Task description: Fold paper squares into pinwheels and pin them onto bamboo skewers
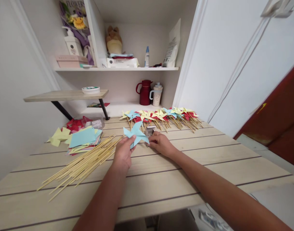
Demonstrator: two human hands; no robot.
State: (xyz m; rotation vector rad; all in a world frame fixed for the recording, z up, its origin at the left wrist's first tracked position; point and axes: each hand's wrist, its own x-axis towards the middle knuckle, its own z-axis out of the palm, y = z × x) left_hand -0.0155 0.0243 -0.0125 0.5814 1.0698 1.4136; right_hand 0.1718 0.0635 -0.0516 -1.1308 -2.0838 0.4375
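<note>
My left hand [123, 152] pinches a light blue paper pinwheel [136, 131] by its lower blade, held above the table. Just to its right, my right hand [162, 144] has its fingers drawn together beside a small open box [150, 129]. Whatever those fingertips hold, if anything, is too small to make out. Left of my left hand lies a loose bundle of thin wooden sticks [88, 163]. Behind both hands, finished pinwheels on sticks [158, 115] in yellow, blue and red lie in a row.
A stack of coloured paper [83, 138] and folded yellow paper pieces [58, 136] lie at the left, near red paper [76, 124] and a clear container [96, 124]. A small raised shelf [65, 95] stands behind them. A red jug [145, 93] and a cup [157, 95] stand at the back.
</note>
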